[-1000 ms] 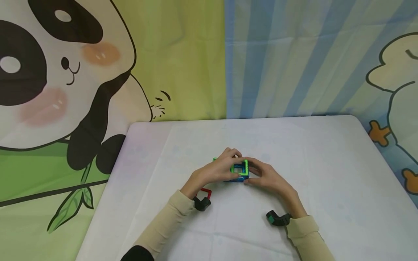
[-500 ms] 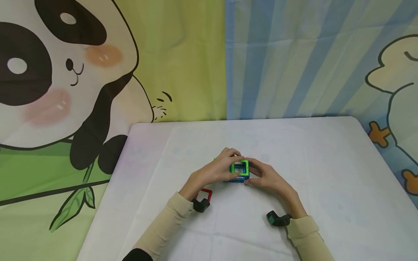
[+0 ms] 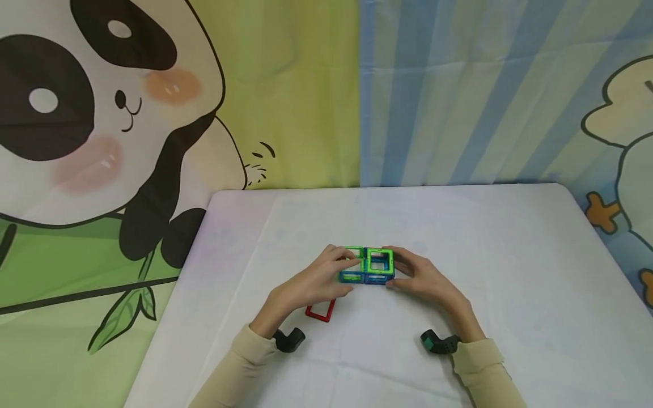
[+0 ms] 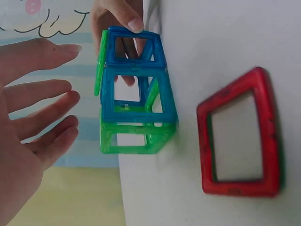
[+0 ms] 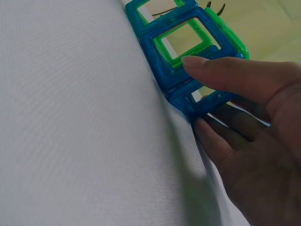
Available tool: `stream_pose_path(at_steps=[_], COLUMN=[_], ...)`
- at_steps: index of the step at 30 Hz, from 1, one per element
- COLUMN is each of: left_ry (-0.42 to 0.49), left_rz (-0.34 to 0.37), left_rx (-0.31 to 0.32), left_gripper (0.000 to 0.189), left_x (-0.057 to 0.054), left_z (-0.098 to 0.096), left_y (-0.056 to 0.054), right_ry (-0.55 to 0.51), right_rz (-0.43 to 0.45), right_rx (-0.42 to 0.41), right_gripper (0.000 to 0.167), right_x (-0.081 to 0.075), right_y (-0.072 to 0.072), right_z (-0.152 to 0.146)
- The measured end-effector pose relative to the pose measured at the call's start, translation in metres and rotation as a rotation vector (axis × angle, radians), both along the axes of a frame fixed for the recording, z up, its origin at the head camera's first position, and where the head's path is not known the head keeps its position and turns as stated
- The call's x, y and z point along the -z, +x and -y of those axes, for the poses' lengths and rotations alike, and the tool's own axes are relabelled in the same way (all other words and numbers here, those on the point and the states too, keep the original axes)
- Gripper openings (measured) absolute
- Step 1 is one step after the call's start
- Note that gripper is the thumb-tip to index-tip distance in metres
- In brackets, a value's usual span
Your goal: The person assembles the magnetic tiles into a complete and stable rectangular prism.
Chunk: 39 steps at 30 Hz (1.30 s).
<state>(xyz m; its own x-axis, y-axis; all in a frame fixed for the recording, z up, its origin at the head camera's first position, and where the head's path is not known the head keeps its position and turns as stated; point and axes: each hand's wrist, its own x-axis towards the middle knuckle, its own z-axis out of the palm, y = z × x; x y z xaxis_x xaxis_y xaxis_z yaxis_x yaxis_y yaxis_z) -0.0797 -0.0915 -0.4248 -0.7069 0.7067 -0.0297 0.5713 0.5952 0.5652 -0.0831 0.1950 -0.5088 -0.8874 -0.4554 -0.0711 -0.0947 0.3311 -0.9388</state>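
Note:
A hollow box-like build of blue and green magnetic tiles [image 3: 365, 278] stands on the white table, a green square tile [image 3: 380, 272] on its top right part. My right hand [image 3: 428, 277] holds its right end; in the right wrist view the thumb [image 5: 225, 75] lies on a blue frame and the fingers reach round the far side. My left hand [image 3: 311, 283] is beside the left end, and in the left wrist view its fingers [image 4: 40, 94] are spread, apart from the build, holding nothing. A red-framed tile [image 4: 269, 136] lies flat on the table nearer me.
The white table [image 3: 459, 226] extends around the build on all sides. Behind it hang printed cloths, one with a panda [image 3: 168, 147] and one with blue stripes [image 3: 459, 85]. A black wrist camera [image 3: 289, 340] sits on the left wrist, another [image 3: 440, 343] on the right.
My left hand has let go of the build and drawn back left and toward me, uncovering its left part and more of the red tile. My right hand keeps its hold.

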Motion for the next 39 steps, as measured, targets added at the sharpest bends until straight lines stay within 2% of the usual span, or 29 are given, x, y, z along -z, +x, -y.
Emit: stream_pose_path(at_steps=[8, 10, 12, 15, 20, 22, 26, 29, 34, 39], left_ry=[-0.047, -0.063, -0.093, -0.159, -0.259, -0.293, -0.336, -0.355, -0.384, -0.361], left_rz=[0.04, 0.05, 0.03, -0.007, -0.015, -0.039, -0.137, -0.171, -0.171, -0.158], left_rx=[-0.037, -0.06, -0.07, -0.067, -0.053, -0.042, -0.013, -0.004, -0.022, -0.056], left_gripper=[0.049, 0.049, 0.05, 0.051, 0.057, 0.058, 0.052, 0.049, 0.05, 0.051], left_x=[0.005, 0.009, 0.014, 0.023, 0.036, 0.039, 0.042, 0.043, 0.044, 0.043], left_z=[0.027, 0.033, 0.036, 0.039, 0.039, 0.039, 0.037, 0.035, 0.032, 0.033], left_y=[0.021, 0.026, 0.029, 0.035, 0.042, 0.044, 0.047, 0.048, 0.047, 0.045], right_ry=[0.008, 0.01, 0.008, 0.002, 0.001, 0.009, 0.015, 0.017, 0.012, -0.008], right_rz=[0.013, 0.013, 0.012, 0.016, 0.02, 0.019, 0.019, 0.02, 0.021, 0.016], right_rx=[0.011, 0.008, 0.006, 0.004, 0.002, 0.002, 0.006, 0.005, 0.004, -0.001], right_gripper=[0.081, 0.081, 0.081, 0.081, 0.08, 0.08, 0.08, 0.08, 0.08, 0.08], right_x=[0.001, 0.001, 0.001, 0.001, 0.002, 0.002, 0.002, 0.002, 0.002, 0.005], right_y=[0.0, -0.001, -0.001, -0.001, -0.002, -0.002, -0.001, -0.001, -0.002, -0.002], right_z=[-0.001, -0.001, -0.001, -0.001, -0.001, -0.001, -0.001, -0.001, -0.002, -0.002])
